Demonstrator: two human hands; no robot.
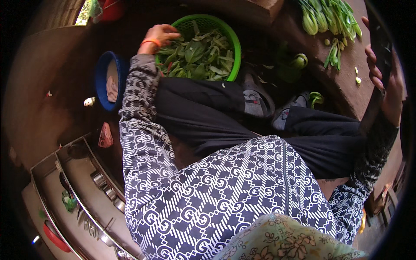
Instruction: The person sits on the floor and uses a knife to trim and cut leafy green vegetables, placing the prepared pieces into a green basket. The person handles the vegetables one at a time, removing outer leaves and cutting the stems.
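- Plainly, the left hand (162,34) rests on the rim of the green basket (236,47), its grip loose, fingers curled over the edge and touching the leaves (197,54) rather than clamped on any one of them; that hold looks meant to steady the basket or gather greens from its near side.
- An orange band (151,41) sits at that wrist, just above the patterned sleeve (138,99).
- The right hand (385,82) is raised at the far right edge, its grip closed around a long dark blade-like thing (380,39), probably a knife, though the rim of the view bends and darkens it too much to be sure. It is held upright and away from the body, clear of the legs.
- The leaves fill the basket, which stands on the floor in front of the knees, within easy reach of the left arm.
- Just left of the basket is a blue bowl (102,82), with something pale inside.
- Whole bunches of greens (329,17) lie on the worktop (346,82) at upper right, close to the right hand, with trimmed stalk ends (333,54) beside them; uncut stock stays up there, sorted leaves go down in the basket.
- More scraps (299,63) lie on the floor between basket and worktop, near the sandalled feet (258,97).
- At lower left a metal rack (86,190) holds kitchen things, well apart from both hands.
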